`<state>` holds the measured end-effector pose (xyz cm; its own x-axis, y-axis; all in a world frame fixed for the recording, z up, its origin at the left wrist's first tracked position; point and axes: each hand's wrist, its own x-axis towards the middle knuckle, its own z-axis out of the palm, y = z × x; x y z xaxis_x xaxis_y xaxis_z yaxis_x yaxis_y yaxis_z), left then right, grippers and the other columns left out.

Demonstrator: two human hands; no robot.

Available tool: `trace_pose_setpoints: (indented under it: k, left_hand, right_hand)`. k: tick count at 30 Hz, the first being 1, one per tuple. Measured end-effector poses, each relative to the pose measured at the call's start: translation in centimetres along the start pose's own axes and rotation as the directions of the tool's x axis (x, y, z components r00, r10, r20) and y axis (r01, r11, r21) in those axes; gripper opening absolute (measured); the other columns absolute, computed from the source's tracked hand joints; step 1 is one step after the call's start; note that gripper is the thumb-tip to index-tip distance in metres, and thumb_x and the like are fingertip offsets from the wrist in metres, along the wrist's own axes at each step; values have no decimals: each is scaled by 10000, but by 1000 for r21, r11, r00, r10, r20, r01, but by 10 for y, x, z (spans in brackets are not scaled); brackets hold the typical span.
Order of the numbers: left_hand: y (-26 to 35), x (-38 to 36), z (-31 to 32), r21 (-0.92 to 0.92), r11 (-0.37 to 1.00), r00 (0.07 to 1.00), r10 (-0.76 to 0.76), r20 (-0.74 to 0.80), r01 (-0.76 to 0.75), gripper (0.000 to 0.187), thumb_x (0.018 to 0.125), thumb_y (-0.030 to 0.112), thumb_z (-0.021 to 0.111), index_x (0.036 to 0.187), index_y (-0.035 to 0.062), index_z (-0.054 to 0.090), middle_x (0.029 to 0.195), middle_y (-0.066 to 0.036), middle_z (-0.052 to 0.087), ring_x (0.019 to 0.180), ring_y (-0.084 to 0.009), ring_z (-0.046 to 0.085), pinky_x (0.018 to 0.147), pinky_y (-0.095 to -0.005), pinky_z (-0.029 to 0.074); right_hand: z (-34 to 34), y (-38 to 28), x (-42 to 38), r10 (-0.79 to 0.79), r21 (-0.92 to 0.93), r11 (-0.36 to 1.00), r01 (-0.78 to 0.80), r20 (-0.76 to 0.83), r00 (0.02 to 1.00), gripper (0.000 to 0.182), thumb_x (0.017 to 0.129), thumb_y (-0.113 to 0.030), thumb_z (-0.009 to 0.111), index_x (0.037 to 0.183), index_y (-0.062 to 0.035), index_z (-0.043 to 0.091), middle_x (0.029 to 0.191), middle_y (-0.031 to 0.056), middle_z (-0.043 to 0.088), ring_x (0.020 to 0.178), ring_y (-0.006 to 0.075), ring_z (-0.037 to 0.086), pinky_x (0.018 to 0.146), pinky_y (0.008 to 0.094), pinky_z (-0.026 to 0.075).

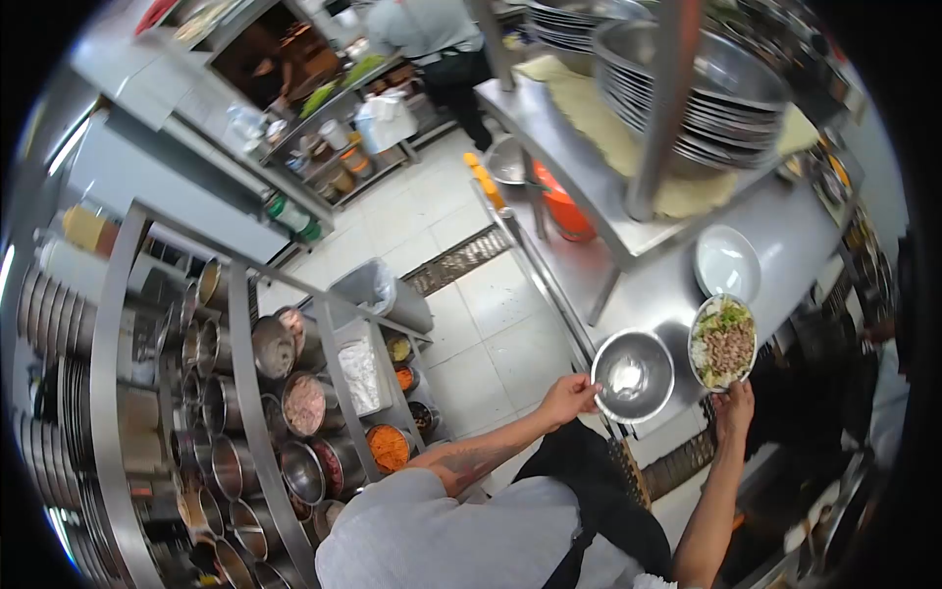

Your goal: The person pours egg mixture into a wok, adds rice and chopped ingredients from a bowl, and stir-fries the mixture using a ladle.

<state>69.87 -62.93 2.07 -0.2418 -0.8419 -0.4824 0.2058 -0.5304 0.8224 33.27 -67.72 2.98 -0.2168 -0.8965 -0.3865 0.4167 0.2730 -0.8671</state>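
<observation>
My left hand (573, 399) is closed on the rim of a steel mixing bowl (634, 404), pinching its left edge. The bowl's inside is bare metal with a bright reflection. In my right hand (733, 404) is a white bowl of food (694, 370), gripped at its near edge. Chopped brown pieces, green leaves and white bits fill it. Just beyond it, a white dish (727, 263) rests on the steel counter (648, 312).
A stack of steel bowls (687, 108) stands on the raised shelf at upper right. An orange bucket (564, 211) sits beneath. On my left, a metal rack (245, 373) holds several food containers. A grey bin (385, 294) stands behind it. Another person (427, 39) is farther back.
</observation>
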Motion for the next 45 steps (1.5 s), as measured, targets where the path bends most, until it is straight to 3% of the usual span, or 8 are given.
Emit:
trace_pose_setpoints:
  k: [5, 12, 22, 24, 27, 35, 39, 45]
  left_hand:
    - [-23, 18, 81, -262, 956, 989, -113, 101, 136, 222, 925, 210, 636, 1066, 68, 540, 987, -85, 624, 930, -241, 663, 748, -330, 545]
    - [-56, -74, 245, 208, 963, 655, -267, 707, 168, 282, 973, 247, 559, 1153, 33, 524, 1202, -127, 578, 944, -248, 663, 777, -338, 538]
    - [-176, -155, 357, 621, 784, 339, -591, 732, 26, 149, 953, 102, 534, 1089, 61, 581, 937, -28, 662, 698, -115, 612, 647, -279, 539]
    - [-183, -199, 367, 673, 740, 354, -629, 692, -2, 153, 949, 100, 540, 1093, 66, 581, 937, -23, 663, 725, -115, 617, 653, -269, 525]
    - [-188, -245, 380, 710, 704, 412, -639, 650, -27, 163, 928, 96, 562, 1089, 91, 583, 917, -4, 659, 755, -103, 611, 664, -242, 487]
    - [-173, -310, 421, 724, 649, 247, -680, 690, -234, 284, 944, 99, 527, 1224, 54, 530, 1068, -52, 648, 837, -111, 609, 661, -269, 477]
    - [-211, -325, 447, 739, 606, 147, -735, 662, -296, 150, 931, 76, 535, 1071, 43, 580, 868, -59, 645, 695, -139, 601, 564, -277, 471]
    - [-276, -349, 470, 704, 557, -321, -830, 456, -440, 206, 931, 86, 534, 1129, 34, 557, 1001, -77, 654, 773, -163, 619, 565, -286, 469]
  right_hand:
    - [-75, -53, -156, -140, -201, 977, 77, -323, 936, 253, 916, -127, 550, 1146, -38, 606, 1002, 33, 673, 794, 83, 645, 619, 240, 522]
    - [-143, 15, -354, -241, -70, 968, 240, -519, 821, 189, 878, -74, 590, 1055, -13, 613, 885, 79, 685, 676, 120, 665, 554, 258, 564]
    - [-232, 136, -566, -178, 346, 821, 455, -602, 779, 183, 894, -132, 590, 1012, 4, 619, 886, 73, 647, 805, 178, 663, 701, 332, 571]
    - [-293, 228, -589, -82, -191, 973, -129, -809, 581, 356, 884, -180, 580, 1193, -4, 562, 1176, 130, 612, 1054, 227, 617, 812, 417, 543]
    - [-325, 301, -641, 137, 3, 709, -705, -982, 133, 531, 856, -190, 557, 1355, -37, 461, 1452, 142, 409, 1320, 261, 415, 1020, 517, 392]
    - [-399, 414, -691, 444, 316, 508, -801, -893, -72, 528, 980, -176, 228, 1505, -116, 222, 1600, 37, 109, 1471, 160, 93, 1121, 629, 94]
    - [-410, 419, -725, 329, 287, 772, -567, -944, -30, 244, 846, -211, 576, 1016, -120, 725, 1093, 50, 702, 1024, 227, 667, 805, 374, 539]
    - [-239, 433, -714, 87, 123, 949, -291, -987, -133, 344, 821, -295, 556, 959, 1, 664, 972, 233, 663, 917, 387, 643, 826, 467, 510]
